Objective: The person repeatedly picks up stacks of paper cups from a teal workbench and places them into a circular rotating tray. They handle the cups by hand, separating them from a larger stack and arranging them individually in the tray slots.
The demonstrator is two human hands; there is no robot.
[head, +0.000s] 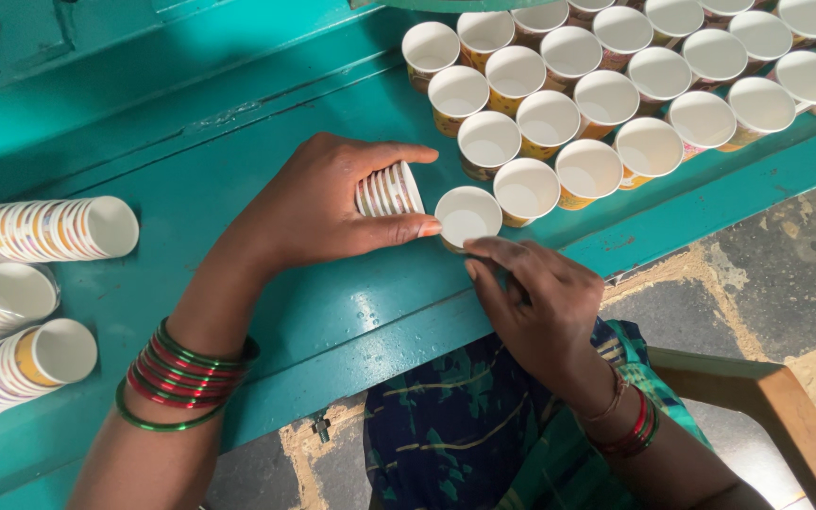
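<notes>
Teal painted metal makes up the tabletop (pixel 238 179), which slopes across the view. The left hand (pixel 318 203) lies on it, its fingers (pixel 384 229) clamped around a short nested stack of white paper cups with coloured printed sides (pixel 387 191), held sideways with the open mouths facing right. Just beside the stack's mouth stands a single upright white paper cup (pixel 466 216), and the right hand (pixel 540 302) has its fingers (pixel 495 253) pinched together on that cup's near rim. Behind it, rows of upright paper cups with yellow and pink printed sides (pixel 635 85) stand touching one another across the upper right. At the far left, three long nested stacks of the same cups (pixel 40 283) lie on their sides. Red and green bangles (pixel 181 378) ring the left wrist.
</notes>
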